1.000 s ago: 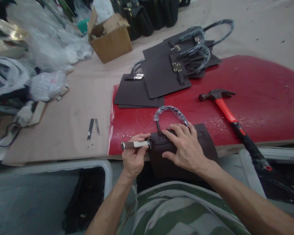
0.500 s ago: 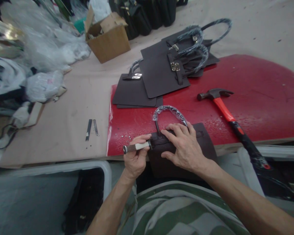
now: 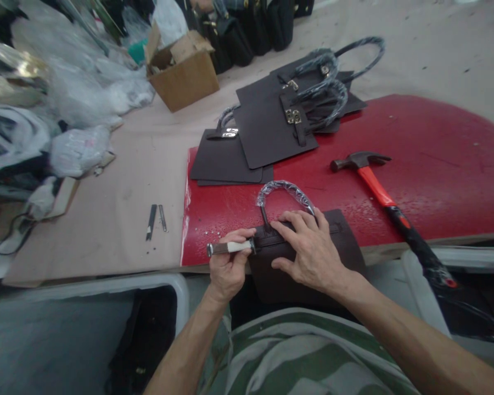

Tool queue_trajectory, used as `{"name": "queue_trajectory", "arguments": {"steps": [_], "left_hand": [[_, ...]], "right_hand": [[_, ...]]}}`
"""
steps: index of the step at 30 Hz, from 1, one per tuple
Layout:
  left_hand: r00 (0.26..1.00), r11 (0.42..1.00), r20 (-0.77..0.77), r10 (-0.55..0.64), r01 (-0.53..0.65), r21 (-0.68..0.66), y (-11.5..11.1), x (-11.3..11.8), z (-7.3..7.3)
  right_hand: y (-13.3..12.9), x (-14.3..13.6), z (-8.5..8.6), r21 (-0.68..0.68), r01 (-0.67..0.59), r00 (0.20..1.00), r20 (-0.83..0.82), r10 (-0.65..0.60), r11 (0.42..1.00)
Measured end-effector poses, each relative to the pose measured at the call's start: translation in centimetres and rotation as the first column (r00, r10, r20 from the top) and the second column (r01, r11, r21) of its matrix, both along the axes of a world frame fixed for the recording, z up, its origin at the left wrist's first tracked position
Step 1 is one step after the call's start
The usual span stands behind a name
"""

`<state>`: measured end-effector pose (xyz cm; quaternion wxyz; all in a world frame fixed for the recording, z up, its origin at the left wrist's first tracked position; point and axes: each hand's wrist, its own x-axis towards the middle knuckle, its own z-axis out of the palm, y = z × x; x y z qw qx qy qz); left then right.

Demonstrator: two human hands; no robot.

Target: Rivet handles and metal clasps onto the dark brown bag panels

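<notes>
My left hand (image 3: 226,274) is closed round a short punch (image 3: 220,248) with a metal end and white wrapping. The punch's far end meets the left end of a dark brown bag panel (image 3: 349,247), beside its strap. My right hand (image 3: 308,249) lies over the same panel, fingers spread and pressing on it, covering part of the strap. A handle (image 3: 286,186) wrapped in clear plastic film loops up from the panel's upper edge. The panel rests partly on a red board (image 3: 415,159) and hangs over the front edge toward my lap.
A claw hammer (image 3: 376,186) lies on the board at right, its grip past the edge. More bag panels (image 3: 271,131) with wrapped handles are stacked behind. Two small tools (image 3: 151,222) lie at left. A cardboard box (image 3: 185,79) and plastic bags (image 3: 78,77) stand farther back; bins (image 3: 183,296) flank me below.
Both hands keep their places on the panel and the punch stays against it. The view has shifted slightly, and part of a person shows at the top behind the black bags.
</notes>
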<state>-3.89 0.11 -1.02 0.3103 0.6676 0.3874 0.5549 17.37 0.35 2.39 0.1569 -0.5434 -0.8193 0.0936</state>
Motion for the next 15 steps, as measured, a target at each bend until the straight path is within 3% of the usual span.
{"name": "queue_trajectory", "arguments": {"steps": [9, 15], "left_hand": [[0.97, 0.979, -0.144, 0.198, -0.188, 0.085, -1.7, 0.9, -0.7], [0.977, 0.988, -0.16, 0.144, -0.134, 0.071, -1.1, 0.7, -0.2]], "right_hand": [[0.0, 0.0, -0.1, 0.0, 0.007, 1.0, -0.017, -0.007, 1.0], [0.0, 0.0, -0.2, 0.002, 0.01, 1.0, -0.021, -0.01, 1.0]]}}
